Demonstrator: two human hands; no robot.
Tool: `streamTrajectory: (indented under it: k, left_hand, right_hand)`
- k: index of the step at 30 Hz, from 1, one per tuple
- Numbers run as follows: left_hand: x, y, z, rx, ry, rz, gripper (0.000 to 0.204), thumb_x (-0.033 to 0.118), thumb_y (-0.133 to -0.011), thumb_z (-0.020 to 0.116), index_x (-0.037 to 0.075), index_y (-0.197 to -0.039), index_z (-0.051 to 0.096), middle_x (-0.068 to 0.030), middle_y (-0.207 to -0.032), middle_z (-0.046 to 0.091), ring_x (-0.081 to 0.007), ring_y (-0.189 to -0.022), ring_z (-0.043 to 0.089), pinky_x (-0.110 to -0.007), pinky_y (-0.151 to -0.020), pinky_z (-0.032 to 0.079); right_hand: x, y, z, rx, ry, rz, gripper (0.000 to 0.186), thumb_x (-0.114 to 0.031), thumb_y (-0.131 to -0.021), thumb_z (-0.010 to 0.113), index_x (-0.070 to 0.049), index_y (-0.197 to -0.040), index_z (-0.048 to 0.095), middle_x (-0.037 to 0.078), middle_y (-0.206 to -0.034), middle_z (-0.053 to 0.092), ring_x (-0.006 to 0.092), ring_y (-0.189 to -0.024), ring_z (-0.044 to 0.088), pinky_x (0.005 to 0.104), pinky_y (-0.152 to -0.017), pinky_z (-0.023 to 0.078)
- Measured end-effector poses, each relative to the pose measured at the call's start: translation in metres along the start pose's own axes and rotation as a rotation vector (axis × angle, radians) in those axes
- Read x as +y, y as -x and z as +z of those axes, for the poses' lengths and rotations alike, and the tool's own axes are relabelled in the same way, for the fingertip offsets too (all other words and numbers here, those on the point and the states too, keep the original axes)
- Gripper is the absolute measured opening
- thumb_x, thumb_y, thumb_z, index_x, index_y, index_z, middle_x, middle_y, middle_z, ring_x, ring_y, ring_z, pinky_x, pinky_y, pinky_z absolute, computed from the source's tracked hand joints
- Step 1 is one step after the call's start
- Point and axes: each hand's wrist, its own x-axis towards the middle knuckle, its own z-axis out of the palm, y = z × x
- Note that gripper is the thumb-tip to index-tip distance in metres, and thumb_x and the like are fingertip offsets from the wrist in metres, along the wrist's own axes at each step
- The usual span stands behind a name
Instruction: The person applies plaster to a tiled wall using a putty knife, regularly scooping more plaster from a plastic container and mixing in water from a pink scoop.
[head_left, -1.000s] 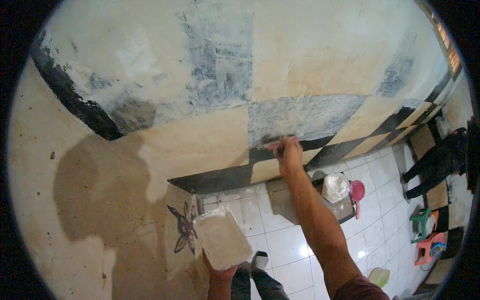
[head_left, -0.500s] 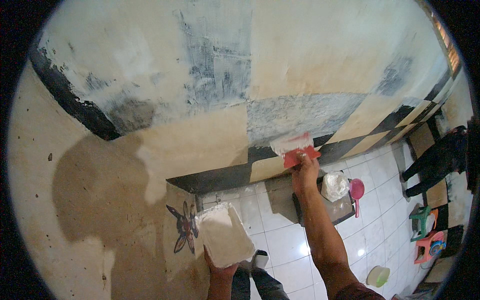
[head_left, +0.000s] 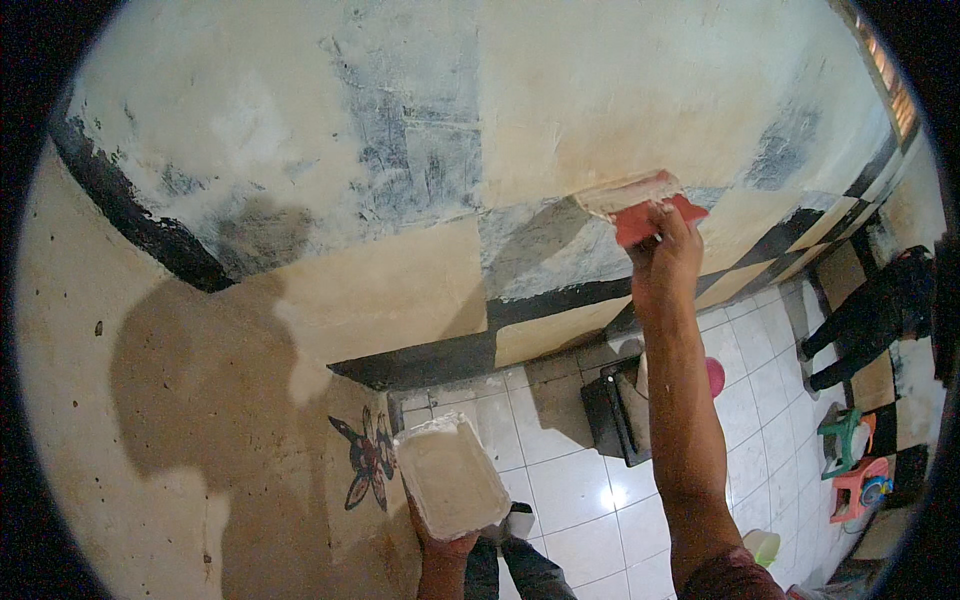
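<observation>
My right hand [head_left: 668,240] grips a red plastic putty spreader [head_left: 635,222], its broad edge coated with whitish filler. The spreader is held at the lower part of the checkered wall [head_left: 590,120], over a band of grey-white smears; whether its edge touches the wall I cannot tell. Down at the lower middle, my left hand [head_left: 447,545] holds a shallow rectangular tray [head_left: 489,462] from below, its rim crusted with pale filler. Most of the left fingers are hidden under the tray.
A black box-like stand [head_left: 608,415] is on the white tiled floor [head_left: 575,490], partly behind my right forearm, with a pink dipper [head_left: 715,377] beside it. A person in dark trousers [head_left: 870,315] stands at the right, above green [head_left: 843,440] and red stools [head_left: 853,490]. A pale green tub [head_left: 762,546] sits lower right.
My right hand has moved up and to the right along the wall with the spreader, and the forearm now hides the white bag on the stand. The tray has hardly moved.
</observation>
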Motion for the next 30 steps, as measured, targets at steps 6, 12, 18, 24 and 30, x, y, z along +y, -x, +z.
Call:
streamTrajectory:
  k: [6, 12, 18, 24, 30]
  left_hand:
    - [0.003, -0.003, 0.003, -0.006, 0.086, 0.011, 0.060, 0.053, -0.094, 0.045, 0.014, -0.140, 0.041, -0.0119, -0.137, 0.050, -0.0351, -0.124, 0.050, -0.058, -0.100, 0.042]
    - [0.008, -0.001, -0.006, 0.032, 0.092, 0.024, 0.060, 0.052, -0.094, 0.045, 0.014, -0.140, 0.041, -0.0115, -0.138, 0.050, -0.0348, -0.125, 0.050, -0.058, -0.102, 0.041]
    - [0.006, 0.005, -0.023, 0.077, 0.105, 0.046, 0.059, 0.051, -0.094, 0.045, 0.015, -0.140, 0.041, -0.0111, -0.138, 0.050, -0.0344, -0.125, 0.050, -0.058, -0.103, 0.040]
    - [0.018, 0.011, -0.033, 0.085, 0.102, 0.068, 0.059, 0.051, -0.094, 0.046, 0.015, -0.140, 0.041, -0.0109, -0.139, 0.049, -0.0342, -0.126, 0.049, -0.059, -0.103, 0.039]
    - [0.038, 0.023, -0.042, 0.094, 0.054, 0.089, 0.062, 0.052, -0.093, 0.047, 0.015, -0.142, 0.039, -0.0111, -0.139, 0.048, -0.0346, -0.126, 0.049, -0.059, -0.103, 0.039]
  right_hand:
    - [0.050, -0.001, -0.101, 0.115, 0.414, -0.299, 0.019, -0.011, -0.086, 0.057, 0.001, -0.101, 0.054, 0.012, -0.087, 0.063, 0.0193, -0.074, 0.063, 0.0323, -0.065, 0.052]
    - [0.078, -0.047, -0.140, 0.209, 1.154, -0.493, 0.022, -0.018, -0.083, 0.063, -0.002, -0.097, 0.056, 0.015, -0.087, 0.063, 0.0324, -0.079, 0.063, 0.0415, -0.072, 0.049]
    - [0.159, 0.034, 0.015, -0.367, 1.356, -0.736, 0.020, -0.014, -0.078, 0.066, -0.008, -0.091, 0.052, 0.013, -0.085, 0.059, 0.0346, -0.074, 0.062, 0.0451, -0.065, 0.051]
    - [0.167, 0.115, 0.020, -0.659, 1.204, -0.508, 0.024, -0.015, -0.081, 0.063, -0.006, -0.101, 0.053, 0.017, -0.100, 0.059, 0.0306, -0.078, 0.064, 0.0407, -0.067, 0.056]
    - [0.211, 0.139, -0.034, -0.101, 0.125, 0.287, 0.017, -0.009, -0.090, 0.059, -0.003, -0.105, 0.055, 0.009, -0.102, 0.061, 0.0172, -0.084, 0.062, 0.0361, -0.071, 0.056]
